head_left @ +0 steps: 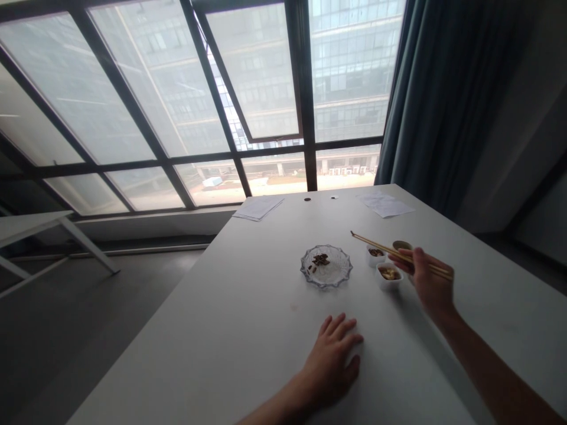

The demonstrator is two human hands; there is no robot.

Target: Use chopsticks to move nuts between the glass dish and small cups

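Head view, and from my remote seat I look down on a white table [221,342] with both of the person's hands on it. The left hand [330,366] lies flat on the tabletop, its fingers [343,332] spread apart and touching only the table, just in front of a scalloped cut-glass dish [326,267]. The right hand [423,277] is raised and clamps a pair of wooden chopsticks [394,251], the fingers closed around them. The chopstick tips point up and to the left, past two small white bowls, and I can't see them touching anything.

The glass dish holds a small heap of dark brown bits, too small for me to identify. It sits between the left hand and the bowls, well short of the chopstick tips. The farther white bowl [376,255] holds something dark, and the nearer white bowl [388,275] holds yellowish pieces. A third small cup [401,245] stands just behind the chopsticks, partly hidden by them and the right hand.

Two sheets of paper [258,208] [384,205] lie at the far end of the table, in front of a large gridded window [133,100] and a dark teal curtain [443,88].
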